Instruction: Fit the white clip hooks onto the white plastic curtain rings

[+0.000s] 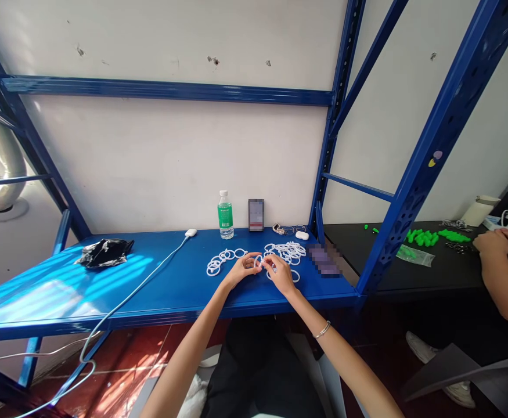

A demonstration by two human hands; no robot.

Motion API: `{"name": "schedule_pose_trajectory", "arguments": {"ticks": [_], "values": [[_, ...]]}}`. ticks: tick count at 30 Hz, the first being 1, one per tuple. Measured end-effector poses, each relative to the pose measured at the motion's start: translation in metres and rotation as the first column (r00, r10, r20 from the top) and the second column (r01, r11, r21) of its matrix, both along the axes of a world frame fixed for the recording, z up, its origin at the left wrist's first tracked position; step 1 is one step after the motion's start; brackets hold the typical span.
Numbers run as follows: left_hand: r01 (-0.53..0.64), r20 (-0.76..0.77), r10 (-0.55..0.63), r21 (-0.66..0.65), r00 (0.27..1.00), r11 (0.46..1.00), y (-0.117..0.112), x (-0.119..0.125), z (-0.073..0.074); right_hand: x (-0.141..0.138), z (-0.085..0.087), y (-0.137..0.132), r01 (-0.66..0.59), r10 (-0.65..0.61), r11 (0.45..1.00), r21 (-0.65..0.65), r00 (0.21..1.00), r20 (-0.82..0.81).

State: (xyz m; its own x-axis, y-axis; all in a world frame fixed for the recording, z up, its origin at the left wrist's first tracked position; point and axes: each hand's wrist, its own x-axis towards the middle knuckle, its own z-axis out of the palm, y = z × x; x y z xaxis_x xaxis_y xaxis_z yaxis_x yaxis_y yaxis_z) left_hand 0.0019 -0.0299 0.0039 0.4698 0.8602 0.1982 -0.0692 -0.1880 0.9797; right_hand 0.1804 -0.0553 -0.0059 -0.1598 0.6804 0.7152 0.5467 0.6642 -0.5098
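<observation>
My left hand (241, 268) and my right hand (281, 273) meet over the blue shelf top (158, 278). Together their fingers pinch one white plastic ring (259, 261). A chain of joined white rings (223, 259) lies just left of my left hand. Behind my right hand sits a loose heap of white rings (289, 251). My right wrist wears a thin silver bracelet (322, 330).
A green-labelled water bottle (225, 215), a phone (256, 215) and a white earbud case (302, 235) stand by the wall. A white cable (149, 278) runs off the front edge. Black crumpled plastic (104, 252) lies left. Another person's hands (500, 244) rest on the black table with green parts (436, 236).
</observation>
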Motion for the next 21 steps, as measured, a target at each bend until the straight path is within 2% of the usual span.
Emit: {"name": "schedule_pose_trajectory", "arguments": {"ticks": [10, 21], "values": [[-0.017, -0.042, 0.016, -0.014, 0.999, 1.0, 0.0005, 0.0013, -0.0005, -0.0007, -0.0008, -0.0002, 0.0, 0.0, 1.0, 0.027, 1.0, 0.001], [-0.026, -0.043, 0.026, -0.011, 0.999, 1.0, -0.0024, 0.002, 0.0022, -0.0008, -0.0047, 0.0025, -0.007, 0.007, 1.0, -0.013, 1.0, 0.009]]}}
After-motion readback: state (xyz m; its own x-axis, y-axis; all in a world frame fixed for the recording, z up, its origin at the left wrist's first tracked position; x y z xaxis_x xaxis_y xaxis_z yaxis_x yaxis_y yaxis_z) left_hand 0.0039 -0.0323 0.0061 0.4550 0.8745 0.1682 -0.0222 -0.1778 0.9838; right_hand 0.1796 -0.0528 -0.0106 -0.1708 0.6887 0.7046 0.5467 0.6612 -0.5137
